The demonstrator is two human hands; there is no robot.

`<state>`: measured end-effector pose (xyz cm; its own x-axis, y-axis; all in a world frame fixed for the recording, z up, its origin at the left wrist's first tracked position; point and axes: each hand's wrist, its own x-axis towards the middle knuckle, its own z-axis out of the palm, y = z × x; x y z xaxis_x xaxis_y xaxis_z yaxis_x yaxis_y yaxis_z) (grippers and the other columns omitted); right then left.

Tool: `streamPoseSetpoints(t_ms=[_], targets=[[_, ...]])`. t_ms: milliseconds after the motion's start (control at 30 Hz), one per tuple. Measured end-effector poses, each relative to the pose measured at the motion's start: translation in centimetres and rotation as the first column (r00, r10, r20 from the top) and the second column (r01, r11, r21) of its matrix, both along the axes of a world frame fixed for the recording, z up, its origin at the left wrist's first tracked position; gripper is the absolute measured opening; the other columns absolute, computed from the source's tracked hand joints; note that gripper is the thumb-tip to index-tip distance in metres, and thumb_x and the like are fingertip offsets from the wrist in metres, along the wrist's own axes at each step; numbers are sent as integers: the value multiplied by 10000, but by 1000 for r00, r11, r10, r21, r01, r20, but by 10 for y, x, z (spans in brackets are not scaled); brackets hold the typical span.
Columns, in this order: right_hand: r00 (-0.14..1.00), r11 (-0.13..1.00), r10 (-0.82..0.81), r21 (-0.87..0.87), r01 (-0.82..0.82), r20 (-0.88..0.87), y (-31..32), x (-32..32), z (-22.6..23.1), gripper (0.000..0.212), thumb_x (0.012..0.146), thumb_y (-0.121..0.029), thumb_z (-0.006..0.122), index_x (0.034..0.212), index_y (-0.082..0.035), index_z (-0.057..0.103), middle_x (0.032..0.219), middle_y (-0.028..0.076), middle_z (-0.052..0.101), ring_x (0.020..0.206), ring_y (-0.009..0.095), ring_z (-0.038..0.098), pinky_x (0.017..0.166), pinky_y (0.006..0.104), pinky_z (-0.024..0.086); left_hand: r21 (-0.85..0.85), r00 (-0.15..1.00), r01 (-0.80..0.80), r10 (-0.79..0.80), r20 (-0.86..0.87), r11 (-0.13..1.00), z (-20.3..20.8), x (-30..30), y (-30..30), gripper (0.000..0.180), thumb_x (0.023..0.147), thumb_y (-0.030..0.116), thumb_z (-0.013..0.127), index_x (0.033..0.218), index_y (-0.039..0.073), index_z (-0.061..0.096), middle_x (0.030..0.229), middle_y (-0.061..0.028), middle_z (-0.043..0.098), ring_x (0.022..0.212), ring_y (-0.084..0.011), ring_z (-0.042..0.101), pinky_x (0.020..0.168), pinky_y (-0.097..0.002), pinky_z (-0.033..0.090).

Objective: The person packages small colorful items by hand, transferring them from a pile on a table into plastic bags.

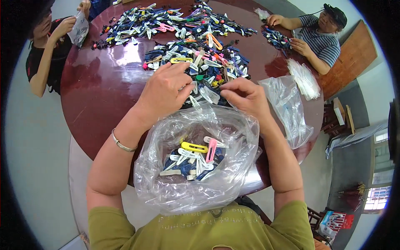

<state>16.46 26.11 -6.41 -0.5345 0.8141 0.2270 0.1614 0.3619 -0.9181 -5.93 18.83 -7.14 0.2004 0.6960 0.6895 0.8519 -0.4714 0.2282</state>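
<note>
The left hand (164, 87) is over a heap of hair clips (212, 63), with a yellow clip (181, 60) just beyond it. The right hand (250, 96) is at the heap's near right edge. Below both hands, an open plastic bag (151, 168) holds more clips (194, 147); a flatter bag (287, 110) lies right of the right hand.

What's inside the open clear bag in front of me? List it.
Inside the clear bag: a yellow clip, a pink clip, several white clips and dark-blue pieces. Whatever lies beneath them is covered.
</note>
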Motion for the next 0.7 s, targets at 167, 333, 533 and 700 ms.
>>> streamPoseSetpoints(t_ms=[167, 333, 533, 700], targets=[[954, 908, -88, 417, -42, 288, -4, -6, -8, 133, 733, -82, 727, 820, 4, 675, 767, 72, 619, 587, 122, 557, 520, 238, 430, -45, 1000, -6, 7, 19, 999, -3, -2, 2, 138, 752, 129, 657, 783, 2, 615, 1064, -185, 601, 994, -311, 575, 918, -418, 414], [948, 923, -112, 385, -12, 298, -3, -8, -9, 137, 733, -120, 730, 800, -14, 675, 757, 86, 629, 599, 160, 586, 528, 271, 456, -84, 993, -116, 114, -34, 990, -4, -4, -2, 199, 734, 141, 686, 860, 7, 609, 1063, -194, 596, 1031, -314, 561, 938, -424, 401], [942, 882, -112, 469, -52, 316, 0, -7, -17, 125, 751, -128, 706, 789, -20, 655, 746, 87, 623, 596, 165, 583, 541, 284, 464, -181, 982, -186, 188, -8, 966, 14, -11, -8, 255, 731, 164, 702, 900, 1, 602, 1028, -206, 603, 960, -339, 588, 859, -415, 454], [949, 870, -213, 488, 76, 232, 1, -3, -9, 121, 784, -109, 677, 808, -8, 616, 707, 64, 602, 594, 125, 558, 540, 270, 453, -375, 923, -363, 383, -21, 853, 31, -13, -17, 271, 773, 207, 672, 887, -22, 582, 939, -232, 617, 832, -379, 611, 733, -432, 490]])
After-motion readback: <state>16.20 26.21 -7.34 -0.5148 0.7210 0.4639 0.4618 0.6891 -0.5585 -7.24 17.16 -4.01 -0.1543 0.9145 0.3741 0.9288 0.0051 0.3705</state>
